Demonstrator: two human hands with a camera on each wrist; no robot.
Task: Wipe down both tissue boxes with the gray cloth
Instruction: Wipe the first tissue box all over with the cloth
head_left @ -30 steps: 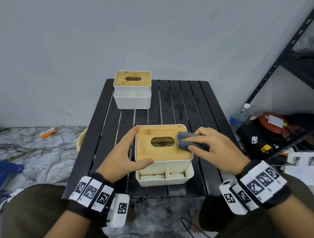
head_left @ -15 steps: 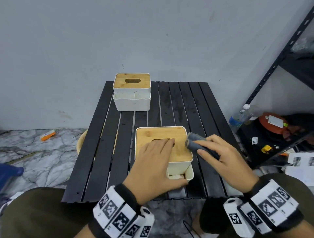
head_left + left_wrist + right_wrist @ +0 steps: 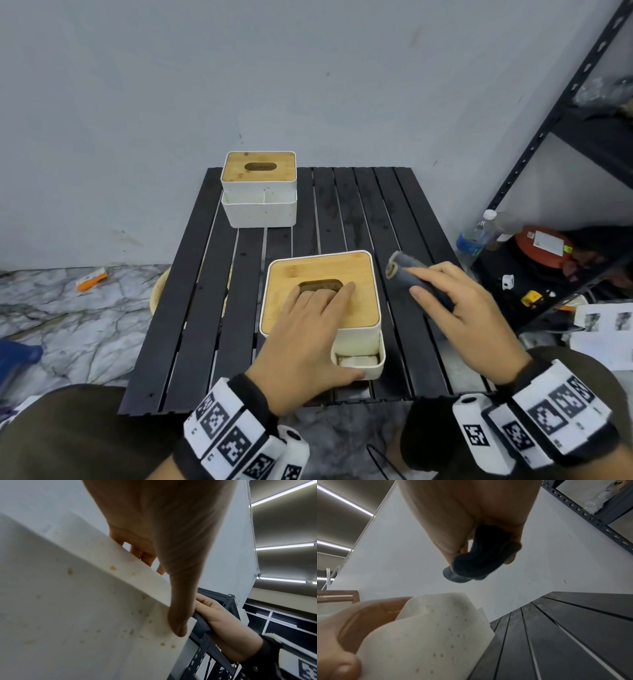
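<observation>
The near tissue box (image 3: pixel 359 274), white with a bamboo lid, stands at the front of the black slatted table (image 3: pixel 404 212). My left hand (image 3: pixel 318 325) lies over its lid, fingers by the slot, thumb hooked down onto the front tray. The left wrist view shows that thumb (image 3: pixel 180 615) pressing the speckled white wall (image 3: pixel 68 615). My right hand (image 3: pixel 455 308) grips the rolled gray cloth (image 3: pixel 407 270) just right of the box, off its surface. In the right wrist view the cloth (image 3: pixel 481 558) hangs above the box corner (image 3: pixel 428 635). The far tissue box (image 3: pixel 259 188) stands at the table's back left.
A dark metal shelf rack (image 3: pixel 548 137) rises on the right. A water bottle (image 3: pixel 474 236), a red round case (image 3: pixel 541 245) and papers (image 3: pixel 606 329) lie beside it. An orange item (image 3: pixel 91 279) lies on the marble floor at the left.
My left hand moved from the near box's left side onto its lid. My right hand carried the cloth off the lid to the box's right side. The box turned slightly.
</observation>
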